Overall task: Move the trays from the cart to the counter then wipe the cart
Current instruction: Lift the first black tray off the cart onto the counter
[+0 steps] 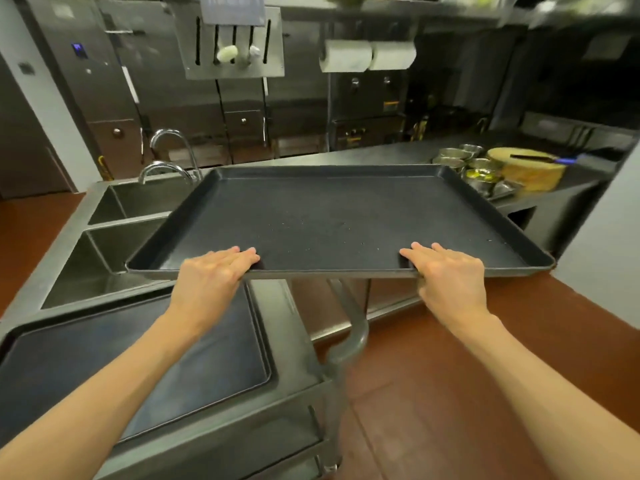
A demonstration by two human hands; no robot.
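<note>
Stainless steel fills this kitchen: cabinet fronts along the back, a counter (381,152) running from middle to right, and a red-brown floor (433,393) below. Both bare arms reach forward, and each hand takes the near rim of a large black tray (329,216) held level in the air, clear of the cart and just short of the counter. On the left hand (211,275) the fingers lie together over the rim onto the tray's inner floor; the thumb is hidden underneath. On the right hand (446,271) the fingers lie over the rim likewise, close together, with the thumb tucked below the edge. The tray's inside holds only a few tiny specks. Below the left arm stands the steel cart (284,341), with a second black tray (173,368) still lying flat on its top shelf and its curved handle (353,327) jutting out to the right, under the lifted tray. Left of the lifted tray lies a double sink (104,244) with two curved faucets (169,154) behind it; the tray's left corner overhangs the sink. On the counter past the tray's far right corner sit several small metal bowls (460,161), one holding something yellow-green, beside a round wooden chopping block (530,171) with a dark knife lying across it. Two paper towel rolls (367,55) hang above.
</note>
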